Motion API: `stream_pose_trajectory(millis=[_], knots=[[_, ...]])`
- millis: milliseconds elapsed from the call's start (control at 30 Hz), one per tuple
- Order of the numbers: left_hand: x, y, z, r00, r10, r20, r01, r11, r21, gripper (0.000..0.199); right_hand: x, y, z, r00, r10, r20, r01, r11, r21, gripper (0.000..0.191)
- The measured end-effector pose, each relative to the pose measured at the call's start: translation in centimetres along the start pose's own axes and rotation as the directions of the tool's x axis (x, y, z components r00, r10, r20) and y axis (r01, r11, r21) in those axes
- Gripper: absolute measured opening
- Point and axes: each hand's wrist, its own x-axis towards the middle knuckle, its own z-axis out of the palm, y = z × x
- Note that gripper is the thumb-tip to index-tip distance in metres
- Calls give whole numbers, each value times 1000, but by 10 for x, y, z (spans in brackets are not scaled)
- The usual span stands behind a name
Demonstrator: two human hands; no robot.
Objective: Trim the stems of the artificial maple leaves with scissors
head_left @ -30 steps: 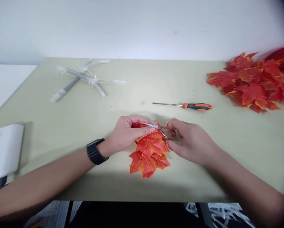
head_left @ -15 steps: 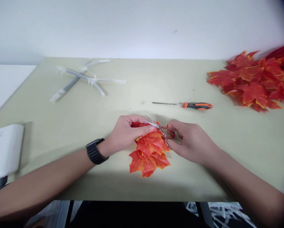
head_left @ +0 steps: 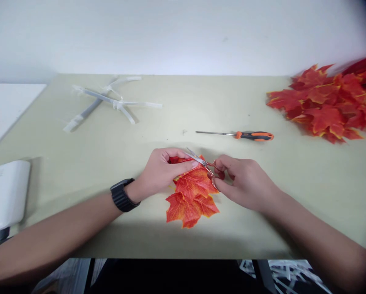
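My left hand [head_left: 164,171] is shut on the top of an orange-red artificial maple leaf [head_left: 190,200], whose lower lobes lie on the table. My right hand [head_left: 244,183] grips the copper-coloured finger loops of small steel scissors [head_left: 199,160]. The blades sit at the leaf's upper edge, right by my left thumb. Where they meet the leaf, my fingers partly hide them. A black watch [head_left: 120,195] circles my left wrist.
Beyond my hands, an orange-and-black screwdriver [head_left: 250,136] lies on the pale green table [head_left: 170,241]. A heap of red-orange maple leaves [head_left: 326,102] fills the far right. Translucent plastic strips [head_left: 115,104] lie far left, and a white box [head_left: 5,192] sits at the left edge.
The scissor blades have tilted slightly, their tips rising toward the far side of the table. Both hands keep their hold, and the leaf stays in place.
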Motion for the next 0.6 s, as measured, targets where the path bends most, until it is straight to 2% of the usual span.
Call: stream_pose_trajectory(millis=[600], knots=[[1, -1, 1, 999, -23, -47, 24, 1000, 5, 18, 1, -1, 0, 1000, -5, -12, 4, 999, -38, 7]])
